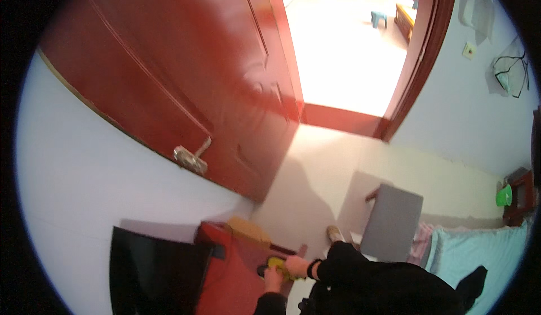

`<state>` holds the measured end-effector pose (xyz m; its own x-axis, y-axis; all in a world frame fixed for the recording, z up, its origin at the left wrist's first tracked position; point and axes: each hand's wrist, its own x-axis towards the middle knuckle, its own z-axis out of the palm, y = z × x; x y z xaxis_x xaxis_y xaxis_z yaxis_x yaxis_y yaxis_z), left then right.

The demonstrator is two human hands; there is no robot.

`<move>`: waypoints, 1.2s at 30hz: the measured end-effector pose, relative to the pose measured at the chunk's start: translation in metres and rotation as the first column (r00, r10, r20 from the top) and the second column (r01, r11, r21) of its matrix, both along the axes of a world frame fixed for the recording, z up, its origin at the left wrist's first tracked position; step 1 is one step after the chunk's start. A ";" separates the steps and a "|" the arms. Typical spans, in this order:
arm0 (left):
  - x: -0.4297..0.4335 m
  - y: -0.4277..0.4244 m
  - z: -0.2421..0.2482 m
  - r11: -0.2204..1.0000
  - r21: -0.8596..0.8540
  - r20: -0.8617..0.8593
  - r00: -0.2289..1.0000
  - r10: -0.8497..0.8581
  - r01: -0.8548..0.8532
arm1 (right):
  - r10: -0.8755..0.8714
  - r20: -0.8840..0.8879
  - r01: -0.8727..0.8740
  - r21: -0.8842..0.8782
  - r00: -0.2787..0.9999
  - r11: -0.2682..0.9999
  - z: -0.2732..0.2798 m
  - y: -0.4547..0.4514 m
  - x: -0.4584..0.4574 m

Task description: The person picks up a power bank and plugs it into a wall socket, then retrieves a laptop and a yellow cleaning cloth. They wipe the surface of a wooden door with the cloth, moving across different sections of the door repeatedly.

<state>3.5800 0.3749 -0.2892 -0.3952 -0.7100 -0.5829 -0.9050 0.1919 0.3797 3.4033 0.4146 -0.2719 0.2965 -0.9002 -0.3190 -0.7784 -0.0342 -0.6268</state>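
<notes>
Both of my hands are close together over a red cabinet top (230, 268) at the bottom of the view. My left hand (273, 279) touches a yellow object (277, 263), whose kind I cannot tell. From the right, my right hand (296, 267), with a black band at the wrist, holds the same yellow object. A small dark object (261, 270) lies against its left side. The fingers are small and blurred, and partly hide the yellow object.
A black flat-screen television (158, 272) stands at the left, beside a yellow-brown box (249, 231). A grey-topped stool (393, 222) and a bed with a light-blue cover (477, 247) are at the right. The red door (169, 74) stands open by the doorway.
</notes>
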 end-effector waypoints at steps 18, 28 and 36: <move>-0.395 -0.201 0.287 0.883 -0.420 -0.448 0.798 -0.403 0.211 | 0.057 -0.100 -0.078 -0.224 0.993 0.971 0.210 -0.183 -0.470; -0.445 -0.293 0.468 0.805 -0.557 -0.289 0.861 -0.418 0.204 | 0.137 0.259 -0.038 -0.354 0.956 0.934 0.403 -0.298 -0.583; -0.415 -0.339 0.633 0.555 -0.820 -0.169 0.866 -0.471 0.142 | 0.390 0.531 -0.235 -0.336 0.752 0.912 0.606 -0.350 -0.568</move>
<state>3.1649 0.0356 0.3441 -0.7226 -0.6078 0.3293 -0.5744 0.7930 0.2032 2.8349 0.0643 0.3341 0.6311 -0.7462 0.2119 -0.1917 -0.4147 -0.8895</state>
